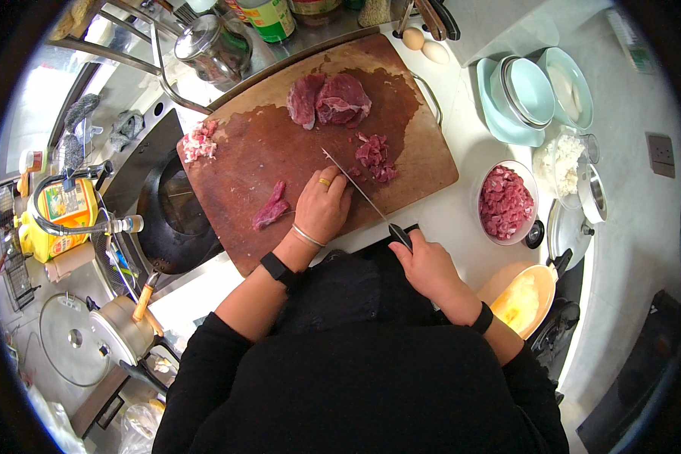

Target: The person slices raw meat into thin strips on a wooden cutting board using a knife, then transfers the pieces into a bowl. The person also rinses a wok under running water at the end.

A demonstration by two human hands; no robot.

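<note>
A wooden cutting board [249, 136] lies before me. My right hand [431, 264] grips the black handle of a kitchen knife [369, 200], whose blade reaches over the board. Beside the blade my left hand [323, 207] rests on the board with bent fingers; whether meat lies under them is hidden. A strip of raw meat [271, 207] lies left of that hand. Small cut pieces of meat [375, 158] sit right of the blade. Larger chunks of raw meat [343, 99] lie near the far edge, and fatty trimmings [200, 142] at the left corner.
A bowl of diced meat [506, 201] stands right of the board, near a yellow-orange basin [491, 284]. Pale blue bowls [530, 93] and two eggs [424, 45] are at the back right. A black wok [176, 249] sits at left, below a metal canister [210, 54].
</note>
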